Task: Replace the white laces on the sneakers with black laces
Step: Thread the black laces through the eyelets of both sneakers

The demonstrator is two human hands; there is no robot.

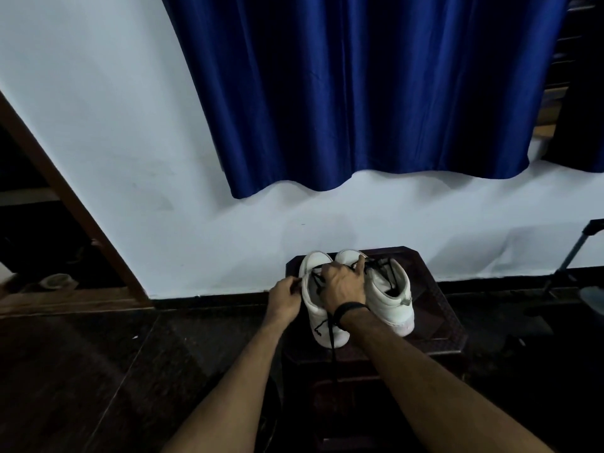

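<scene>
The two white leather sneakers [327, 308] sit side by side on the small dark wooden stool [438, 308], toes toward its far edge, the left hand [283, 297] pinching the thin black lace [331, 341] at the near shoe's left side and the right hand [343, 282] holding lace on top.

Dark wooden stool [438, 308] with angled corners, set on dark floor [98, 371] against the white wall. On top, two white sneakers [397, 302] side by side, toes toward the wall, heels toward the near edge, touching each other. Black lace [332, 341] trailing from the left sneaker over the stool's near edge.
</scene>
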